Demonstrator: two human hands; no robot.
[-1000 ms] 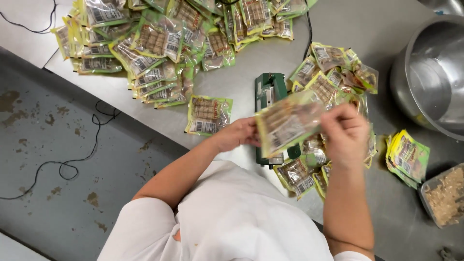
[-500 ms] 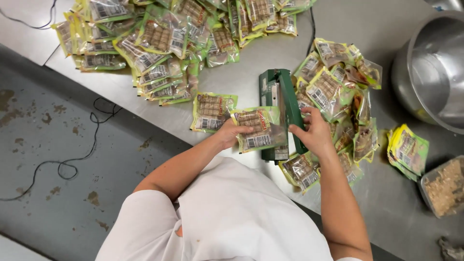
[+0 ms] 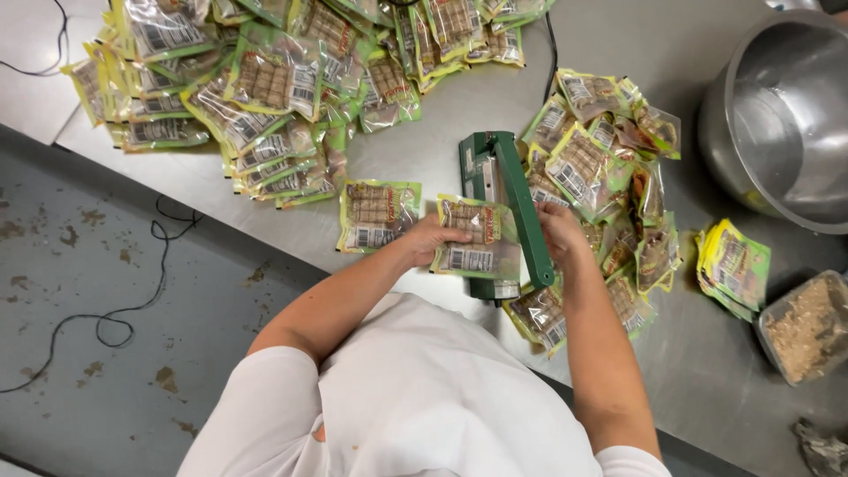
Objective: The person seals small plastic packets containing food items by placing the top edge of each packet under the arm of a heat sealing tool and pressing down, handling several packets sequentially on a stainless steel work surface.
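Since half a second ago I see my right hand [image 3: 562,231] pressed down on the green heat sealer [image 3: 511,208], its arm lower now. My left hand [image 3: 433,238] pinches the clear, glossy snack pouch [image 3: 475,237], its edge under the bar. A sealed pile [image 3: 265,79] crowds the steel table [image 3: 442,150]; a steel bowl [image 3: 782,115] stands at right.

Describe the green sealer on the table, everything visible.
The sealer is a green, metal-looking tabletop unit with a long hinged arm, lowered over a clear pouch with green and yellow edges. It lies on the steel table between two pouch piles. The right hand rests on the arm; the left hand holds the pouch.
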